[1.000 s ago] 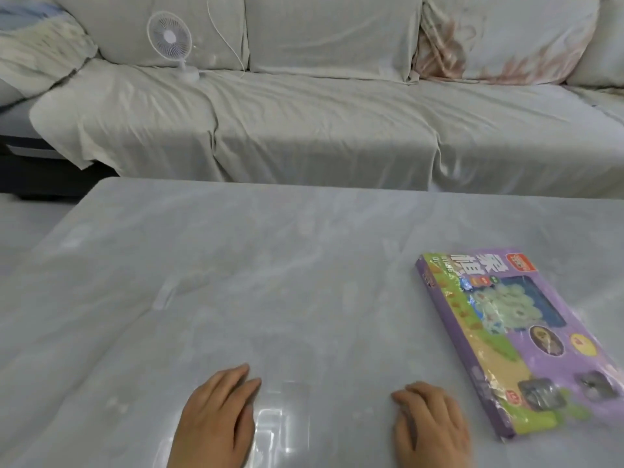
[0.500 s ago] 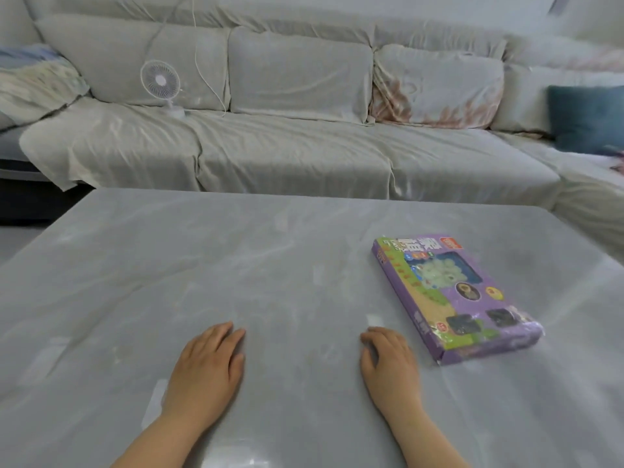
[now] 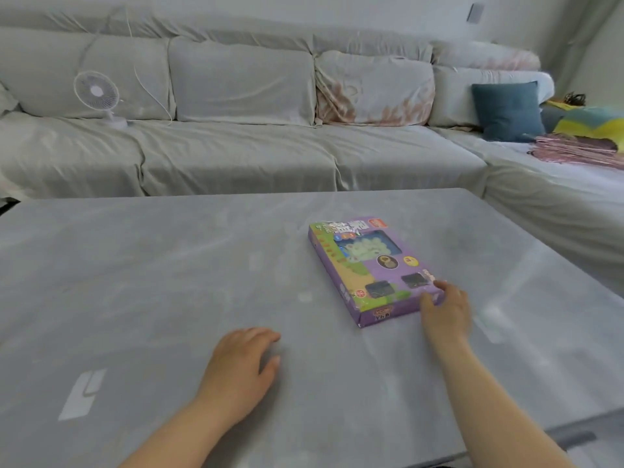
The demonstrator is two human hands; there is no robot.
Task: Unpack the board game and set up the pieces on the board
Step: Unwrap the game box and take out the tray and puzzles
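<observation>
A flat purple and green board game box [image 3: 366,268], wrapped in clear film, lies closed on the grey marble table [image 3: 169,282], right of centre. My right hand [image 3: 445,309] touches the box's near right corner, fingers along its edge and thumb against the near side; whether it grips is unclear. My left hand [image 3: 241,363] rests palm down on the table, well to the left of the box and nearer to me, holding nothing.
A long grey covered sofa [image 3: 236,153] runs behind the table and wraps round on the right. On it stand a small white fan [image 3: 98,96] with a cord, a blue cushion [image 3: 508,109] and colourful cloth [image 3: 587,130].
My right hand has moved from the table beside the box's near left corner to the box's near right corner. The head view has risen and turned right. The left hand stayed flat.
</observation>
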